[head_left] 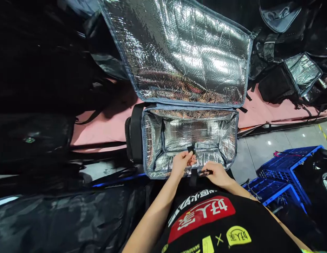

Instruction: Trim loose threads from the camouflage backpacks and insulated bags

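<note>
An insulated bag with a silver foil lining stands open in front of me, its foil-lined lid folded back away from me. My left hand pinches the end of a black strap over the near part of the opening. At the bag's near rim, my right hand has its fingers curled round a small dark piece that I cannot make out. Between my hands, a black strap hangs over the near rim.
Pink surface runs under the bag. A smaller foil-lined bag lies at the right, with blue crates below it on the floor. Dark bags fill the left side.
</note>
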A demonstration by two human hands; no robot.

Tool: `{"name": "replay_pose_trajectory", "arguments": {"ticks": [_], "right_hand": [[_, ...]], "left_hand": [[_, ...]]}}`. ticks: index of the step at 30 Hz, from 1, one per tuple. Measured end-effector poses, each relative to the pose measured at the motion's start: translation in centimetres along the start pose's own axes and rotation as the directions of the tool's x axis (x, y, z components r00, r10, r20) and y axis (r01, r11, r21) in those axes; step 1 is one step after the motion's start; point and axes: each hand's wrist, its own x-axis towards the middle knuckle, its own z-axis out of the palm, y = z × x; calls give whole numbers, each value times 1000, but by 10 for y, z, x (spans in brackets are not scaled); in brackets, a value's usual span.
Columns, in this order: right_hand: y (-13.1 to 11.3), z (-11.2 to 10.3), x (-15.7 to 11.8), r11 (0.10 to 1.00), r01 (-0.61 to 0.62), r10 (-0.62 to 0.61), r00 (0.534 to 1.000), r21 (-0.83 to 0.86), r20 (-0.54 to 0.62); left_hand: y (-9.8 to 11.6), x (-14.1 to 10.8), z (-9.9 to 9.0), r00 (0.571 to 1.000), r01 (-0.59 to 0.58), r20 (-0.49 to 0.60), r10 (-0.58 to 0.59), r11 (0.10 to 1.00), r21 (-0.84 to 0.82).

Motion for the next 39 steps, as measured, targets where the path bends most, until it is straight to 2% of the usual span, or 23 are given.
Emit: {"name": "replay_pose_trajectory", "arguments": {"ticks": [4,6,8,13,21,31,36,39], "right_hand": [[12,-2,16,981,-191,188,960,5,-209],[15,-3,26,975,-221,204,942,-35,-267],[16,-1,35,974,-202,167,942,-97,-290],[16,7,54,950,-148,67,957,-276,-283],[21,12,63,903,-106,-10,964,-416,-266],[24,7,65,935,-143,41,953,-325,-301],[24,6,62,935,-63,-29,967,-348,-253],[26,9,63,928,-62,-39,965,-368,-260]], "left_hand": [[4,-3,-1,1000,9,8,-9,1000,-25],[4,-5,0,1000,7,9,-6,999,-34],[5,-6,0,1000,5,9,-4,999,-40],[5,-6,-2,1000,6,13,-5,999,-51],[2,-4,-2,1000,1,27,1,999,-45],[2,-5,-2,999,2,39,0,998,-55],[2,-5,-3,999,3,36,0,998,-68],[1,-5,-3,999,0,40,3,997,-74]]}}
